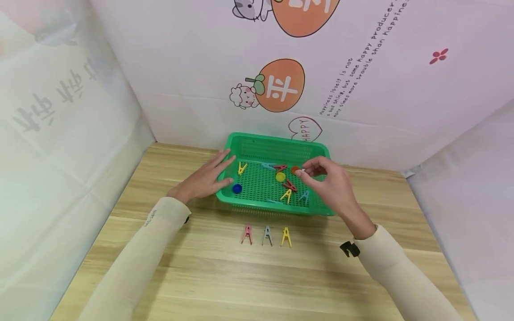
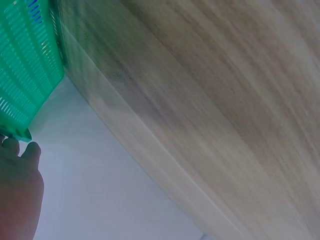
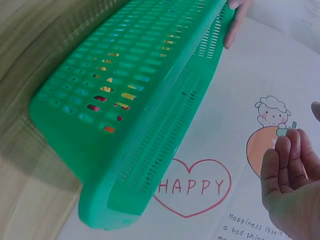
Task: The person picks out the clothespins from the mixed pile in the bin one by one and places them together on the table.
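Note:
My left hand rests on the left end of a green plastic basket, its fingers spread over the rim. Above the right part of the basket, my right hand pinches a small white thing between thumb and forefinger; its kind is too small to make out. Just by the thumb lies an orange cap. Inside the basket are also a yellow cap, a blue cap and several small clothespins, among them a yellow one and a red one.
In front of the basket, a pink clothespin, a grey-blue clothespin and a yellow clothespin form a row on the wooden table. A printed white sheet hangs close behind the basket.

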`<control>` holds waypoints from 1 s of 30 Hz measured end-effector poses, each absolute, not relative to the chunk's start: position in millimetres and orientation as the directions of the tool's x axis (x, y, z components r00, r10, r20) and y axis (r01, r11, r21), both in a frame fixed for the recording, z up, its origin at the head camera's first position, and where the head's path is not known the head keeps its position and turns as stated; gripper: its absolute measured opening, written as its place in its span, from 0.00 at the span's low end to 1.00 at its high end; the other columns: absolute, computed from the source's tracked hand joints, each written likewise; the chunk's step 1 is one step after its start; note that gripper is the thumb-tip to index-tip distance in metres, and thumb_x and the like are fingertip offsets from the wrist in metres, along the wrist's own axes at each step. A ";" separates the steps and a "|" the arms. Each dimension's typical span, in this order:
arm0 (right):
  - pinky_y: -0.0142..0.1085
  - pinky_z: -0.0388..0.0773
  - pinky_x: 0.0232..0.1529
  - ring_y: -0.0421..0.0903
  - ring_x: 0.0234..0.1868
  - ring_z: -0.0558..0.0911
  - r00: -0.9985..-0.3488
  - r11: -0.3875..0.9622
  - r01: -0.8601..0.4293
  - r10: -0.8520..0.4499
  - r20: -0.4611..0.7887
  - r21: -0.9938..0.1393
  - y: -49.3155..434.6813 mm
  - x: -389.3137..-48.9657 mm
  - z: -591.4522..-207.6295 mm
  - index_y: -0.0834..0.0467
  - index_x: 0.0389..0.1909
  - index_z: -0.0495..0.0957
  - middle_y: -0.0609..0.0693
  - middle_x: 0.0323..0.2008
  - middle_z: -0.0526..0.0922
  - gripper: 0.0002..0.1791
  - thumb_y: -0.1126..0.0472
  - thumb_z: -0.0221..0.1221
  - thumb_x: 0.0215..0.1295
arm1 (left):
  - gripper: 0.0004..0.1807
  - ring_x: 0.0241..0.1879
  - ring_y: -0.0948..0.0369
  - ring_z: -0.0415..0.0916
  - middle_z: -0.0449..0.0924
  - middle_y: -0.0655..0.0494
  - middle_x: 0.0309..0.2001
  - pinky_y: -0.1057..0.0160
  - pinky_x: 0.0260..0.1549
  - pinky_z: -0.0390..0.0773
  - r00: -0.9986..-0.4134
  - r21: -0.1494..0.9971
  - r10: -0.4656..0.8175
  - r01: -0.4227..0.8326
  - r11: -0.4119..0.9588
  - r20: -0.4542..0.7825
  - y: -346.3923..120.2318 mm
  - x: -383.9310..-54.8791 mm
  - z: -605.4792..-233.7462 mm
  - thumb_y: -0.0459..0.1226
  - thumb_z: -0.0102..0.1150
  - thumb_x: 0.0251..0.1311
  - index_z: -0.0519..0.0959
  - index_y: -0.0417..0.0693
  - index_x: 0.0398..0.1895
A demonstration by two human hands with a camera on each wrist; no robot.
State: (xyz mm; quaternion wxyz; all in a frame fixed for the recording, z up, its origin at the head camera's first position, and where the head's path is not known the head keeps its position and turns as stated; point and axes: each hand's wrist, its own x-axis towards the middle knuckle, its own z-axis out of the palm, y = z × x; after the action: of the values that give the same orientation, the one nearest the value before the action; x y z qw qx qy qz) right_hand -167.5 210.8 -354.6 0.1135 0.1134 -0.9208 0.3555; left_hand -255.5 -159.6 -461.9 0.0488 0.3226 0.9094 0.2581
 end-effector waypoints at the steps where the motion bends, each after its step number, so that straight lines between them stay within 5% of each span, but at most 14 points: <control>1: 0.36 0.81 0.47 0.50 0.44 0.87 -0.947 0.721 -0.295 -0.134 0.291 -0.628 209.6 -168.9 -354.1 0.58 0.48 0.87 0.53 0.42 0.89 0.15 0.51 0.72 0.73 | 0.45 0.90 0.45 0.30 0.32 0.49 0.92 0.32 0.85 0.48 -0.788 0.499 0.611 0.561 0.661 0.077 -159.8 -255.8 -461.7 0.57 0.50 0.83 0.45 0.54 0.92; 23: 0.52 0.85 0.54 0.50 0.49 0.88 -0.910 0.645 -0.382 -0.386 0.150 -0.662 195.4 -233.3 -379.7 0.55 0.57 0.85 0.52 0.48 0.90 0.19 0.49 0.72 0.74 | 0.44 0.90 0.40 0.34 0.34 0.45 0.91 0.32 0.85 0.48 -0.785 0.474 0.611 0.577 0.665 0.098 -159.1 -254.9 -463.9 0.55 0.52 0.84 0.48 0.49 0.91; 30: 0.53 0.85 0.58 0.48 0.52 0.87 -0.869 0.638 -0.445 -0.477 0.131 -0.629 184.5 -255.8 -383.3 0.53 0.57 0.85 0.50 0.51 0.89 0.19 0.49 0.72 0.73 | 0.44 0.90 0.44 0.31 0.31 0.51 0.92 0.34 0.86 0.47 -0.791 0.500 0.606 0.559 0.662 0.081 -159.0 -252.5 -459.6 0.55 0.52 0.83 0.47 0.51 0.91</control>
State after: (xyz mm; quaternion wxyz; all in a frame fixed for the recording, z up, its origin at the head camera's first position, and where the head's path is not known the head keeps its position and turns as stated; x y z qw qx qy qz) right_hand -255.8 184.5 -383.3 -0.0238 0.2548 -0.9046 0.3409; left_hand -252.5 -159.0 -459.6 0.0462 0.3198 0.9104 0.2582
